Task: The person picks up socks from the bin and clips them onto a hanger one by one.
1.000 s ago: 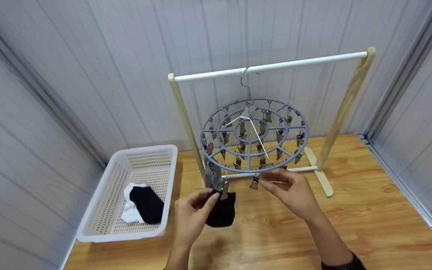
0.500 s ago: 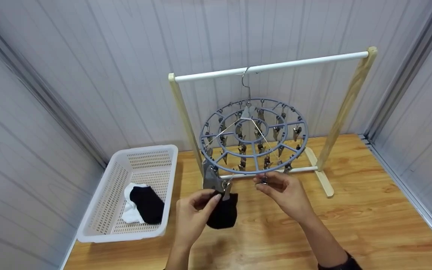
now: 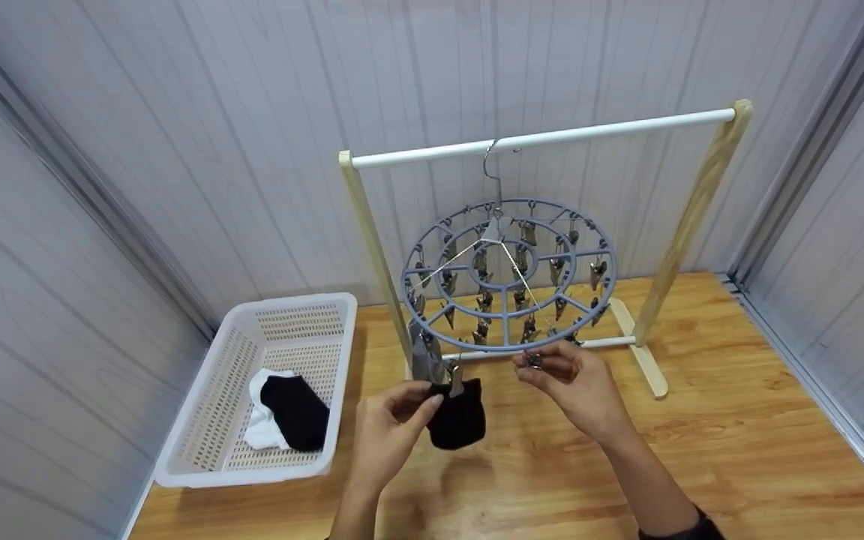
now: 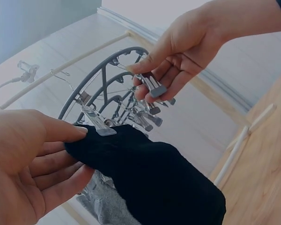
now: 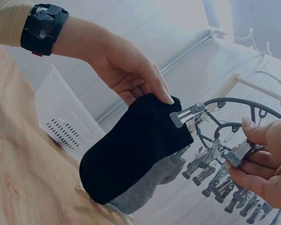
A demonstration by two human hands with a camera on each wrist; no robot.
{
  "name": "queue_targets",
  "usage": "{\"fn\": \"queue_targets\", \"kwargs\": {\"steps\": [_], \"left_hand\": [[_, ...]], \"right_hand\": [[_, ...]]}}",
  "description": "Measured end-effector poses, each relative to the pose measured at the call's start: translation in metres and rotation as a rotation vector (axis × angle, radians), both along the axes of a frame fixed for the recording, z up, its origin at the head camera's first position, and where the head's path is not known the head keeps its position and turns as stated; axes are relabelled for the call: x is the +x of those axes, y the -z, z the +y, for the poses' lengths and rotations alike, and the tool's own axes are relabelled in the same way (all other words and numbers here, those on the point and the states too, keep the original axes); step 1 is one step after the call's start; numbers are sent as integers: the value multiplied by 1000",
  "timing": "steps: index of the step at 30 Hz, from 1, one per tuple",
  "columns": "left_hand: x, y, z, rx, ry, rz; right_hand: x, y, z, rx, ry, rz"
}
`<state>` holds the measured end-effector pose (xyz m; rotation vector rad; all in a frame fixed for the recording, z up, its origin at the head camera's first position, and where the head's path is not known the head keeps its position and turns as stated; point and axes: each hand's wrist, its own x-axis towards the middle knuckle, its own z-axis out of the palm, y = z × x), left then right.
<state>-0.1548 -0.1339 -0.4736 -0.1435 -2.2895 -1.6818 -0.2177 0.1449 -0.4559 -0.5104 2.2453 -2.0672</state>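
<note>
A round blue-grey clip hanger (image 3: pixel 508 274) hangs by its hook from the white rail (image 3: pixel 544 138) of a wooden rack. My left hand (image 3: pixel 428 396) pinches the top edge of a black sock (image 3: pixel 459 420) just under the ring's front-left rim, where a metal clip (image 4: pixel 100 124) sits on that edge. A grey sock (image 5: pixel 152 185) hangs behind the black one. My right hand (image 3: pixel 531 365) pinches another metal clip (image 5: pixel 239 157) at the ring's front rim, close to the right of the sock.
A white slotted basket (image 3: pixel 199 450) stands on the wooden table (image 3: pixel 702 450) at the left, holding a black sock (image 3: pixel 293 411) and a white one (image 3: pixel 258 427). Grey panel walls close in behind and on both sides. The rack's foot (image 3: pixel 646 367) lies right of my hands.
The ring has swung and turned a little. My right hand's fingertips have closed on a clip at the front rim. The black sock has shifted slightly to the right with my left hand.
</note>
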Motion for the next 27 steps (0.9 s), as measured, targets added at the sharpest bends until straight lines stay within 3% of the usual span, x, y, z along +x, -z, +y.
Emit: {"fn": "queue_targets", "kwargs": {"steps": [8, 15, 22, 27], "left_hand": [[0, 0, -8, -6, 55, -37], [0, -3, -20, -54, 82, -37], [4, -7, -39, -159, 8, -36], [4, -6, -52, -149, -37, -42]], "right_hand": [[-1, 2, 2, -89, -41, 14], [-1, 1, 2, -81, -14, 13], [-2, 2, 2, -65, -11, 31], [-3, 4, 2, -57, -8, 27]]}}
